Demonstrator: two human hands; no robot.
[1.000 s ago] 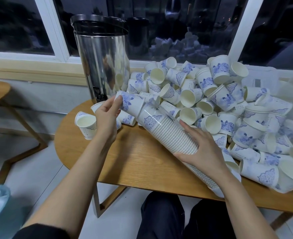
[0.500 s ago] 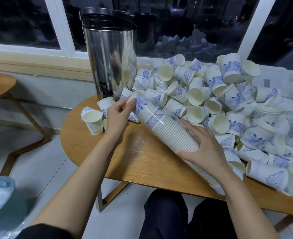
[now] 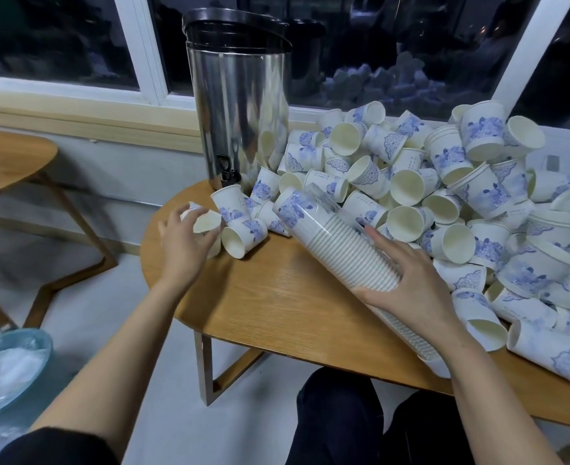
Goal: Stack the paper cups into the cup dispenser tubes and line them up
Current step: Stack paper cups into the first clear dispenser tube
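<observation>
The left hand (image 3: 183, 239) has left the mouth of the cup tube (image 3: 337, 243) and now curls round a loose cup (image 3: 206, 223) at the desk's (image 3: 277, 310) left end, presumably the next to stack, while the right hand (image 3: 408, 283) still grips the slanting tube.

nested cup stack (image 3: 340, 250) in clear tube – tilted; loose cups (image 3: 444, 182) heaped behind.

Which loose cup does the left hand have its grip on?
The leftmost cup, lying on its side at the left end of the table, cream mouth toward the camera. The left hand curls round it; no other loose cup is held.
</observation>
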